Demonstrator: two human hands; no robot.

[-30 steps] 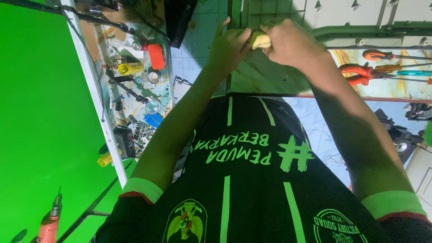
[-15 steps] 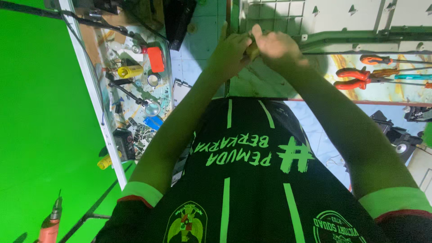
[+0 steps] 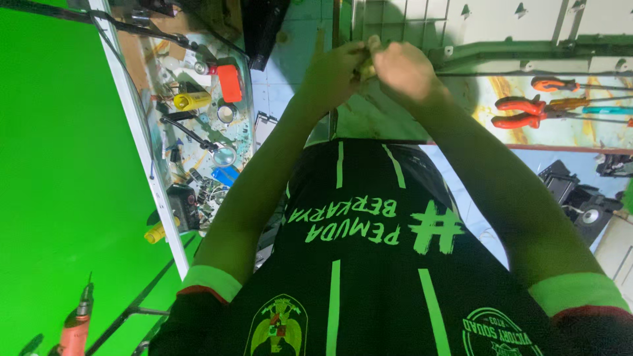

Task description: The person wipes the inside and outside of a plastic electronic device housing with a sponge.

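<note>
In the head view, both hands meet at the far middle of the scene, above the black and green shirt [image 3: 356,264]. The left hand [image 3: 333,69] and the right hand [image 3: 405,69] are pressed together around a small yellowish object [image 3: 364,68], which sits between the fingers of both hands and is mostly hidden. Each grip is narrow and closed on this object; its kind I cannot tell.

Just behind the hands there is a white wire grille [image 3: 402,20]. On the right, well apart from the hands, red-handled pliers [image 3: 527,112] lie on a painted surface [image 3: 580,132]. On the left, a cluttered glass surface [image 3: 198,132] carries a yellow cylinder [image 3: 192,100] and an orange box [image 3: 229,83]. A green screen [image 3: 59,171] fills the left side, and an orange drill [image 3: 76,323] is at the near left.
</note>
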